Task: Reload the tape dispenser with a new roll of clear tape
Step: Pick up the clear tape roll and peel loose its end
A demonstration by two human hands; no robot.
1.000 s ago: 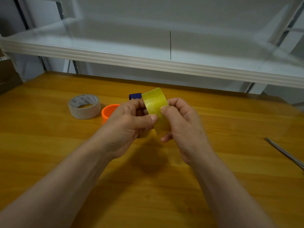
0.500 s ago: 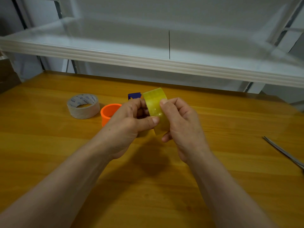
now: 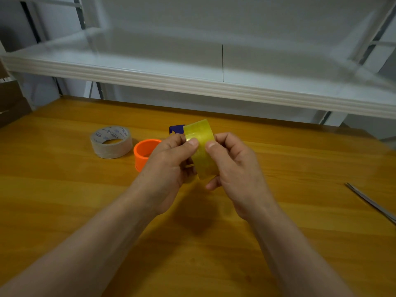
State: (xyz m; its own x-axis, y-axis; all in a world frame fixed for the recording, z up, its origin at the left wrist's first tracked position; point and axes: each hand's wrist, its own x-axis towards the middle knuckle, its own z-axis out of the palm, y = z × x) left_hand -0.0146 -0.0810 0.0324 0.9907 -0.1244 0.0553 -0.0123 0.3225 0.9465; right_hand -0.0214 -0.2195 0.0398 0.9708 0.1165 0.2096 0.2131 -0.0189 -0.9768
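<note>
A yellowish clear tape roll (image 3: 201, 144) stands on edge in the air above the wooden table (image 3: 300, 168), held between both hands. My left hand (image 3: 169, 166) grips its left side with the thumb pressed on the outer face. My right hand (image 3: 233, 168) grips the right side, its thumb also on the outer face close to the left thumb. An orange ring-shaped part (image 3: 143, 152) rests on the table just left of my left hand. A dark blue object (image 3: 175, 129) peeks out behind the roll, mostly hidden.
A grey-white tape roll (image 3: 111, 144) lies flat at the left. Metal scissors (image 3: 372, 202) lie at the right edge of the table. A white shelf (image 3: 192, 82) overhangs the far edge. Cardboard boxes (image 3: 10, 103) stand at the far left.
Both thumbs have shifted upward on the roll's outer face and now sit close together near its upper half. The roll stays in about the same place.
</note>
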